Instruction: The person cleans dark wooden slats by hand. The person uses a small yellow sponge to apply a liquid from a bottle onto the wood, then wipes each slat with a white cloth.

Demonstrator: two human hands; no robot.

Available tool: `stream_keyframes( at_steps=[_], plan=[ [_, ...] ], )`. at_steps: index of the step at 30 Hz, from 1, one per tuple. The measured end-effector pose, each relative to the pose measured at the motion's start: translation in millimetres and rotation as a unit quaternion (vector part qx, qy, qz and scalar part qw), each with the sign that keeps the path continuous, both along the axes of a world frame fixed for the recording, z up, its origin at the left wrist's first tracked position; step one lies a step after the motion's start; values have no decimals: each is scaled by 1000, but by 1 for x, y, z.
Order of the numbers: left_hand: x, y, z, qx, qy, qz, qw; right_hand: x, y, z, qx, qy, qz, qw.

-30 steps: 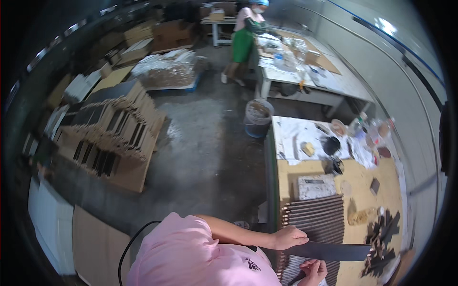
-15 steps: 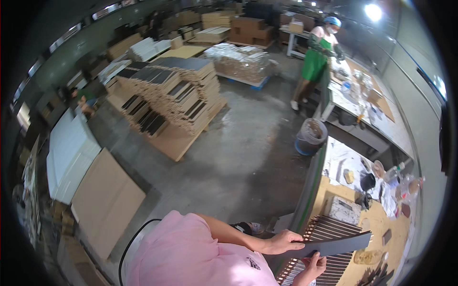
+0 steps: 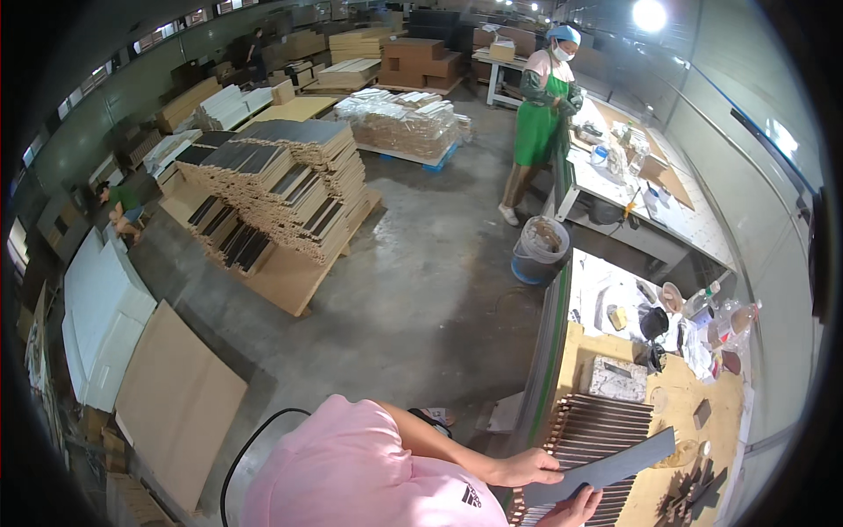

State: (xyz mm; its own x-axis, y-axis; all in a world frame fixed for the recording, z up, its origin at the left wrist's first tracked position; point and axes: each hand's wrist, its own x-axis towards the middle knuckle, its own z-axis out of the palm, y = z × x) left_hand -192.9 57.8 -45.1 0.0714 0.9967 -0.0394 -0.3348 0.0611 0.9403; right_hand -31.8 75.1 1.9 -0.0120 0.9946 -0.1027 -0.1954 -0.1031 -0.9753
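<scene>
A long dark grey strip of board (image 3: 622, 462) is held tilted over the worktable. My left hand (image 3: 525, 467) is closed on its near end, thumb on top. Lower down, my right hand (image 3: 575, 507) grips the strip's lower edge, with the thumb on its face. Beneath the strip, a row of narrow dark-faced strips (image 3: 606, 423) with light brown edges lies side by side on the table. Part of that row is hidden by the strip and my hands.
Beyond the row sit a speckled whitish block (image 3: 615, 379), a black cup (image 3: 652, 322) and plastic bottles (image 3: 733, 321). Small dark pieces (image 3: 698, 492) lie at the lower right. A bucket (image 3: 540, 250) stands on the floor. A co-worker in a green apron (image 3: 536, 132) stands at another table.
The whole view has shifted, with the scene sliding left. Both hands still hold the strip, and its angle has altered slightly, its far end now raised more.
</scene>
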Motion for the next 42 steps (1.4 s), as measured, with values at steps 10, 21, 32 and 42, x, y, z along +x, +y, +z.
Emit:
stream_keyframes(
  at_steps=[10,21,32,42],
  plan=[
    [-53,37,17,158,167,-4,973,-31,28,8,16,-2,85,996],
    [-143,47,31,98,170,-16,980,-122,47,20,-31,-25,118,992],
    [-139,71,21,68,68,-36,995,-116,23,7,-2,-193,68,979],
    [-137,110,40,-14,2,-287,958,-139,-9,9,-146,204,-78,965]
  ],
)
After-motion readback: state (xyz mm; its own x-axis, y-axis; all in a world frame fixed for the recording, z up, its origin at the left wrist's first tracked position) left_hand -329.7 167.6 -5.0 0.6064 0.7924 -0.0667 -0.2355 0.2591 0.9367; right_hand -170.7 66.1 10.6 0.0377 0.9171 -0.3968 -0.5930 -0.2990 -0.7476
